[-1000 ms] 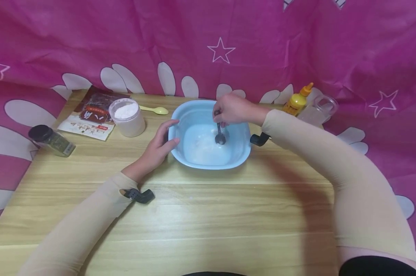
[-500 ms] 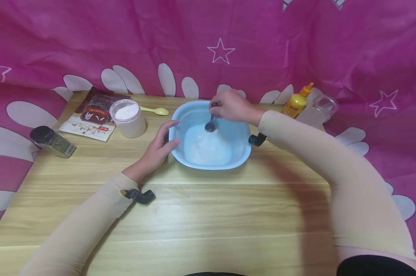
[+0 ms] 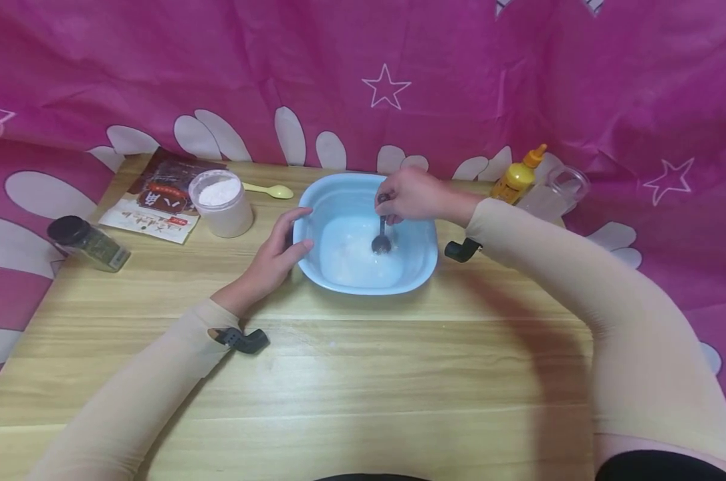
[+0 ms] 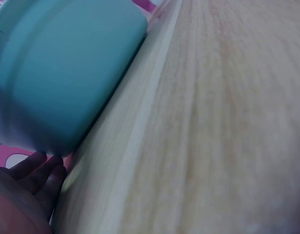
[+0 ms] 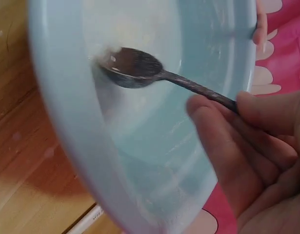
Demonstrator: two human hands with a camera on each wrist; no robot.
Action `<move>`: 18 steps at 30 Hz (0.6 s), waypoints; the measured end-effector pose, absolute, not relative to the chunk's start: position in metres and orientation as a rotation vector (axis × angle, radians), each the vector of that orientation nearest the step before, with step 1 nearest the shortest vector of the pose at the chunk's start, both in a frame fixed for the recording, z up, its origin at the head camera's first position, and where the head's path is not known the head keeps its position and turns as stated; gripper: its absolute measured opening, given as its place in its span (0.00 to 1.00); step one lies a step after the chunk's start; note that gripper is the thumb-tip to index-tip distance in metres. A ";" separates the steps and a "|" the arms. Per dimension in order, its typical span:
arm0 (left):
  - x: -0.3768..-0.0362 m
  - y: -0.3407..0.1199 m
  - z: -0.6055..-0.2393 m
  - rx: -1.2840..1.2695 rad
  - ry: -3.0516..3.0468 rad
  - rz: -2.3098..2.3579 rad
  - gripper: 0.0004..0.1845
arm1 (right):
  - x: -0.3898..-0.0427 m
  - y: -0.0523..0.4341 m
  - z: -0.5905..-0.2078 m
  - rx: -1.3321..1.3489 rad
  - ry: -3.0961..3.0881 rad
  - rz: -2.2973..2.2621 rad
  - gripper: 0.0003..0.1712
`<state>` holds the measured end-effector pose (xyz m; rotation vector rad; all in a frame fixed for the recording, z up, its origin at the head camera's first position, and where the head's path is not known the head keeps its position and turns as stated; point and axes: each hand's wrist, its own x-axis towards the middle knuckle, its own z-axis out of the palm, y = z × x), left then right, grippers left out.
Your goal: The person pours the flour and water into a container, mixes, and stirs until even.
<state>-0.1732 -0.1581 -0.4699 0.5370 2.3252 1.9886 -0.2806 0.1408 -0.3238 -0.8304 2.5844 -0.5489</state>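
A light blue plastic basin (image 3: 369,291) with whitish contents at its bottom stands on the wooden table. On its left side my left hand (image 3: 271,257) holds the rim, thumb and index fingertip on the edge; the left wrist view shows other fingers (image 4: 37,170) against the outer wall. Over the basin, my right hand (image 3: 414,194) pinches the handle of a dark brown spoon (image 5: 135,68) between thumb and fingers. The spoon's bowl is low inside the basin, near its right half, with some white stuff at its tip. Its handle end is hidden in the hand.
Left of the basin are a jar of white powder (image 3: 221,204), a pale yellow spoon (image 3: 275,192), a printed packet (image 3: 158,200) and a black-capped spice jar (image 3: 89,242). Behind the right forearm stand a yellow bottle (image 3: 515,180) and a clear container (image 3: 552,194). A pink curtain (image 3: 327,60) hangs behind.
The spoon moved up and left towards the far side of the basin, then back down and right with the right hand. My left hand stays on the rim.
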 end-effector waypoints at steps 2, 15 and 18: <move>-0.173 -0.158 -0.469 0.540 2.326 1.991 0.33 | -0.280 0.139 -0.325 -0.839 2.584 -0.587 0.08; -0.173 -0.159 -0.469 0.544 2.359 1.955 0.33 | -0.281 0.148 -0.320 -0.866 2.565 -0.488 0.07; -0.173 -0.159 -0.469 0.544 2.349 1.964 0.33 | -0.275 0.143 -0.321 -0.883 2.471 -0.511 0.07</move>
